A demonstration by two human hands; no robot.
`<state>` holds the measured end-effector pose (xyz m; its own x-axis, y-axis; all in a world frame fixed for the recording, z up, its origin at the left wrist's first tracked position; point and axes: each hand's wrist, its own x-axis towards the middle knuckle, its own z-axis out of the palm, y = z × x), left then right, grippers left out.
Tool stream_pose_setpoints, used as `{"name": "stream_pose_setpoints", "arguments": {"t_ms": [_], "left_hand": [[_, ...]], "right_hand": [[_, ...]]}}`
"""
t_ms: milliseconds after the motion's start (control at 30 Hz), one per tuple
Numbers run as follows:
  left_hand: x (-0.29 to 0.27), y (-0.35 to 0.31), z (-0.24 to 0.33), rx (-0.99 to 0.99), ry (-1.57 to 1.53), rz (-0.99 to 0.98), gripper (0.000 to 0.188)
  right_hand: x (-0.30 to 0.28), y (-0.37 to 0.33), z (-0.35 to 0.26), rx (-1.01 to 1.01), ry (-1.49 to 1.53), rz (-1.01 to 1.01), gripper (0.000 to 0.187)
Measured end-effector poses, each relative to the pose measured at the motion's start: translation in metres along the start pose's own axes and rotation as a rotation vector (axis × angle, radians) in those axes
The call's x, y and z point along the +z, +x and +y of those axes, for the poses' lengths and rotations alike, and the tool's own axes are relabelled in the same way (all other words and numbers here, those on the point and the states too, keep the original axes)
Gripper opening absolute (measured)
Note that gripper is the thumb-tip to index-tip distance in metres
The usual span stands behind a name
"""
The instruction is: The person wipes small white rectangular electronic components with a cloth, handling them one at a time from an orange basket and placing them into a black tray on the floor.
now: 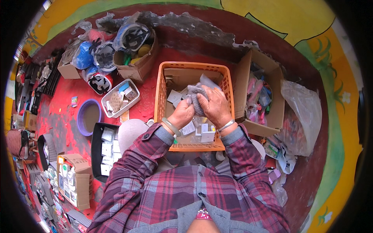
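A bunched grey cloth (197, 97) is pinched between my two hands above an orange plastic basket (160, 91). My left hand (182, 116) is closed at the cloth's left side, with the thumb up against it. My right hand (215, 105) wraps the cloth from the right, its thumb pressing on it. Whether something lies inside the folds is hidden. Below, in the basket, are several small white boxes (207, 136), white cards (175, 96) and clear plastic pieces. A translucent plastic sheet (210, 82) shows behind my right hand.
On the right stands a cardboard box (275, 73) of colourful packaged goods beside a clear plastic bag (305, 112). To the left are a white basket (134, 101), a purple basin (79, 116) and a black tray (97, 155) of white packets. Bagged helmets (134, 37) sit farther back.
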<state>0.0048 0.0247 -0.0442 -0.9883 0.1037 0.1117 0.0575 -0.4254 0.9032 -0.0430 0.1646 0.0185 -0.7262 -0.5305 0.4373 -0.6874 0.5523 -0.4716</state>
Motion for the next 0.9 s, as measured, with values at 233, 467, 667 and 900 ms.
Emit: {"name": "stream_pose_setpoints", "arguments": {"t_ms": [233, 467, 667, 900], "left_hand": [[-0.006, 0.003, 0.030, -0.047, -0.083, -0.025, 0.033], [-0.015, 0.008, 0.046, -0.181, -0.354, 0.074, 0.038], [-0.021, 0.012, 0.029, -0.160, -0.295, 0.159, 0.035], [-0.010, 0.009, 0.030, -0.243, -0.388, 0.448, 0.054]], "right_hand": [[-0.012, 0.006, 0.028, 0.359, 0.227, 0.004, 0.033], [-0.013, 0.004, 0.032, 0.610, 1.236, -0.040, 0.032], [-0.015, 0.001, 0.022, 0.692, 1.311, 0.092, 0.026], [-0.014, 0.003, 0.009, 0.240, 0.401, 0.419, 0.024]]}}
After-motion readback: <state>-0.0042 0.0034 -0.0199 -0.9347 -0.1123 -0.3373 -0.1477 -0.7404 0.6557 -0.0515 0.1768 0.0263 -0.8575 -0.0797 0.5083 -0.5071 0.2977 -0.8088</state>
